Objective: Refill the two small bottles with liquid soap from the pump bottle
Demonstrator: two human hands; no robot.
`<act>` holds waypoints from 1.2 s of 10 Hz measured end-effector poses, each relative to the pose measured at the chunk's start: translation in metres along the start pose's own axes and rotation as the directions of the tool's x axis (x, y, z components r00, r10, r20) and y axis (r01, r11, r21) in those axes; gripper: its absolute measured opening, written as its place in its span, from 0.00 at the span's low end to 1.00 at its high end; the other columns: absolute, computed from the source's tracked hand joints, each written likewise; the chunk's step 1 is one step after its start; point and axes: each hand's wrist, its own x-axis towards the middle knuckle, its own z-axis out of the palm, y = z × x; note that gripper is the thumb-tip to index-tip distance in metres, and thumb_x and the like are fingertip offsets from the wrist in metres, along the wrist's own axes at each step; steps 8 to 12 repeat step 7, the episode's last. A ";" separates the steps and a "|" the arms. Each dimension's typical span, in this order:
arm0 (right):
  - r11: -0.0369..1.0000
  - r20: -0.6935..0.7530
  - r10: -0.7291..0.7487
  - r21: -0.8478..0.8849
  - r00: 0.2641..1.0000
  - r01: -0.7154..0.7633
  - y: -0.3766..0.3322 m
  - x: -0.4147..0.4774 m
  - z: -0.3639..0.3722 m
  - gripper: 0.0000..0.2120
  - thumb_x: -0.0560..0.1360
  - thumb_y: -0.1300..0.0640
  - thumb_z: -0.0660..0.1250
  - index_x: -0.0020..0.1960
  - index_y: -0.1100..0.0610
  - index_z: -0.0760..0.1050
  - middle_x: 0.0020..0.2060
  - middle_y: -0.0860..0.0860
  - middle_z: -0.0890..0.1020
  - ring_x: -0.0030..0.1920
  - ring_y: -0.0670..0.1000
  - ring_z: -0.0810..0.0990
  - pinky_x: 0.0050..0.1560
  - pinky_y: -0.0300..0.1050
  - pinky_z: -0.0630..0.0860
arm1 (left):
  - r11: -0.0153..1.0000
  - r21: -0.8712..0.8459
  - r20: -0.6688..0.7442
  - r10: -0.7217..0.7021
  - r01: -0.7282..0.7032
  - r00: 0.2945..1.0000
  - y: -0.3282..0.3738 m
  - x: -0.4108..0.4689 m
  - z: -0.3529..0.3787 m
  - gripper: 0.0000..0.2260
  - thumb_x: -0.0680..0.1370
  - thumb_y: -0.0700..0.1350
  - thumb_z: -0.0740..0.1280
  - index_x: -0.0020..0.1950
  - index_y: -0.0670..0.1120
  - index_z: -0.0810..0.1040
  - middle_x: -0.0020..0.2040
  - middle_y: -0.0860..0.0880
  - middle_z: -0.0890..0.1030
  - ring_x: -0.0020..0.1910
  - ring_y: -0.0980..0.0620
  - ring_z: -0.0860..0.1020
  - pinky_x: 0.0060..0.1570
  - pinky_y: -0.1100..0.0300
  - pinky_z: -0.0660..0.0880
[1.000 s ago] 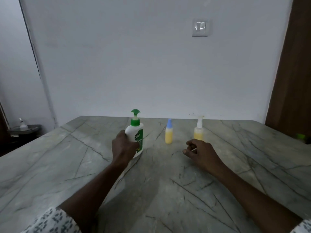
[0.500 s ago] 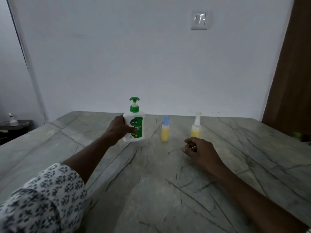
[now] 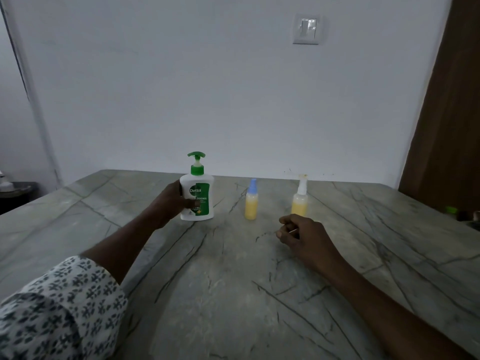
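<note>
My left hand [image 3: 168,201] grips the Dettol pump bottle [image 3: 197,196] from its left side, fingers curled round the back and thumb across the label. The bottle stands upright near the far edge of the marble table [image 3: 233,294]. I cannot tell whether its base rests on the stone or hangs just above it.

My right hand [image 3: 302,236] lies on the table in front of the small bottles with its fingers curled in. A thin pale sliver [image 3: 293,231] shows pinched at the fingertips, too small for me to name.

The blue-capped small bottle [image 3: 251,205] stands just right of the pump bottle and apart from it. The small spray bottle [image 3: 300,203], with a white nozzle, stands further right, just behind my right knuckles. Both are upright, both still wear their tops, and both show yellow liquid low in their bodies.

As I judge it, the refilling itself has not begun — all I have is the source bottle in hand. Neither small bottle is opened and no soap is moving. What is left is nearly everything: take a top off, bring the pump spout over the narrow neck, press soap in, close it, then do the same for the second bottle.
</note>
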 end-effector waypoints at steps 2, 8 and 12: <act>1.000 0.005 0.001 0.003 1.000 -0.001 0.000 -0.002 0.001 0.16 0.76 0.55 0.69 0.62 0.57 0.76 0.44 0.46 0.80 0.42 0.42 0.79 0.40 0.27 0.68 | 0.999 -0.043 0.052 0.013 -0.011 0.999 -0.002 0.000 0.003 0.22 0.73 0.28 0.69 0.64 0.42 0.72 0.61 0.39 0.80 0.61 0.40 0.78 0.64 0.39 0.74; 1.000 0.018 0.023 0.018 1.000 -0.024 -0.002 -0.001 0.001 0.17 0.75 0.54 0.70 0.63 0.56 0.76 0.41 0.43 0.79 0.41 0.38 0.77 0.39 0.25 0.68 | 0.996 -0.021 0.090 -0.088 0.090 0.992 -0.017 0.004 -0.005 0.47 0.69 0.30 0.75 0.80 0.48 0.52 0.68 0.42 0.73 0.69 0.40 0.70 0.64 0.43 0.73; 1.000 0.018 0.023 0.018 1.000 -0.024 -0.002 -0.001 0.001 0.17 0.75 0.54 0.70 0.63 0.56 0.76 0.41 0.43 0.79 0.41 0.38 0.77 0.39 0.25 0.68 | 0.996 -0.021 0.090 -0.088 0.090 0.992 -0.017 0.004 -0.005 0.47 0.69 0.30 0.75 0.80 0.48 0.52 0.68 0.42 0.73 0.69 0.40 0.70 0.64 0.43 0.73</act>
